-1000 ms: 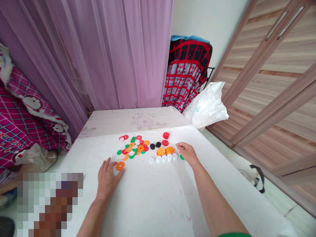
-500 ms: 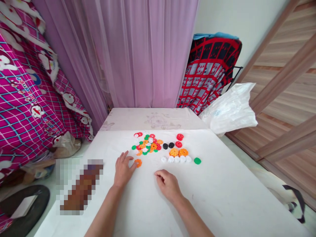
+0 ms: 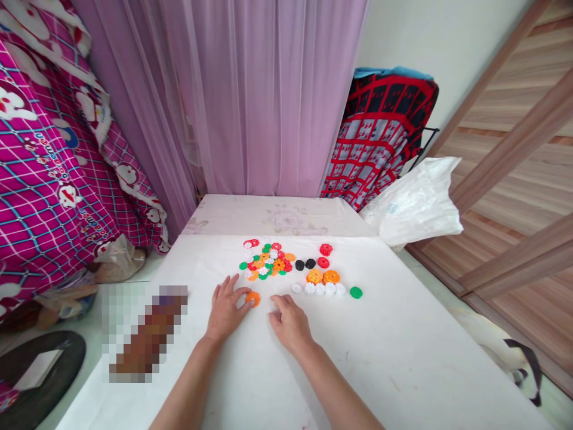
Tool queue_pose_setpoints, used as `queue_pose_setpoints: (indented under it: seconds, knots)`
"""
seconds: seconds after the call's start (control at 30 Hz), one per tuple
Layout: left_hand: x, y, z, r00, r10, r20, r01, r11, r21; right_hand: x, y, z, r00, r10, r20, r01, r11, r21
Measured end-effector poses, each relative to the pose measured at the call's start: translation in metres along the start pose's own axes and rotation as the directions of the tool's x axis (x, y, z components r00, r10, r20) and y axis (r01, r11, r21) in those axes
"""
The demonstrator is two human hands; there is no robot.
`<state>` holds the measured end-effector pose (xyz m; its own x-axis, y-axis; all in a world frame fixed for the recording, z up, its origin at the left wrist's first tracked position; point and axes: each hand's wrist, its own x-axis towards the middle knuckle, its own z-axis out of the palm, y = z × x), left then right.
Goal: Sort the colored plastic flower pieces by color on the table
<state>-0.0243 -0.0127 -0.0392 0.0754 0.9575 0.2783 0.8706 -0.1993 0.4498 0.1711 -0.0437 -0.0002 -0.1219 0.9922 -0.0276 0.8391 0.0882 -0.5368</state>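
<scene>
Left fingers [image 3: 242,291] at orange disc [image 3: 255,296], white tabletop [image 3: 394,334], lilac curtain [image 3: 273,101]

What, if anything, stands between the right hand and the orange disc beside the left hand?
Nothing visible: only white cloth shows between the right hand and the orange disc. The left hand is at the disc's left side, outside that gap.

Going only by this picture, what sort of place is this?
Probably a room in a home: a purple curtain behind the table, wood-grain doors at right, cartoon-print fabric at left.
</scene>
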Motion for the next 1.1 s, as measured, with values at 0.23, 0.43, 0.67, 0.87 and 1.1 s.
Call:
queue_pose_setpoints:
  seconds: [0.23, 0.43, 0.67, 0.87, 1.1]
  knots:
    - [0.005, -0.014, 0.003, 0.992, 0.007, -0.123, -0.033, 0.976, -0.214, 0.023, -0.033, 0.006, 1.0, 0.012, 0.024, -0.008, 0.983, -0.181]
    - [0.007, -0.016, 0.006, 0.98, -0.066, -0.187, 0.004, 0.949, -0.315, 0.035, -0.047, 0.006, 0.999, -0.001, 0.043, 0.012, 0.969, -0.247]
    - [0.006, -0.014, 0.004, 0.967, -0.127, -0.219, 0.044, 0.936, -0.348, 0.036, -0.058, 0.006, 0.999, -0.003, 0.052, 0.017, 0.963, -0.27]
    - [0.006, -0.012, 0.001, 0.954, -0.191, -0.23, 0.088, 0.915, -0.394, 0.042, -0.065, 0.005, 0.994, 0.034, 0.099, -0.004, 0.956, -0.293]
    - [0.005, -0.013, 0.0, 0.95, -0.202, -0.239, 0.089, 0.907, -0.412, 0.034, -0.044, -0.007, 0.997, 0.044, 0.068, -0.031, 0.984, -0.175]
